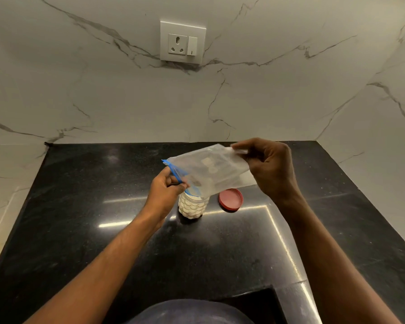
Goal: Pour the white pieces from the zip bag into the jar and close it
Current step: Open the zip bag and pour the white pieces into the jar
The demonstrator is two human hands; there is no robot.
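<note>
Black polished counter (pixel 80 206) set against a white marble wall (pixel 103 94), with a socket plate (pixel 182 42) high on the far wall. A clear jar (pixel 193 206) stands upright mid-counter, open-topped and filled nearly to the rim with white pieces (pixel 192 210). A red lid (pixel 231 199) lies flat on the counter just right of the jar, not touching it. The zip bag (pixel 211 169) is held in the air above the jar, tilted, its blue zip strip (pixel 173 170) at the low left end, mouth down over the jar opening. The left hand (pixel 165 190) is at the mouth, fingers (pixel 181 185) curled and pinching the zip edge. The right hand (pixel 271 167) is higher and to the right, fingers (pixel 240 146) pinching the bag's closed far corner and holding that end up. The bag looks almost empty; a few pale pieces show through the plastic near its middle. Both forearms reach in from the near side.
</note>
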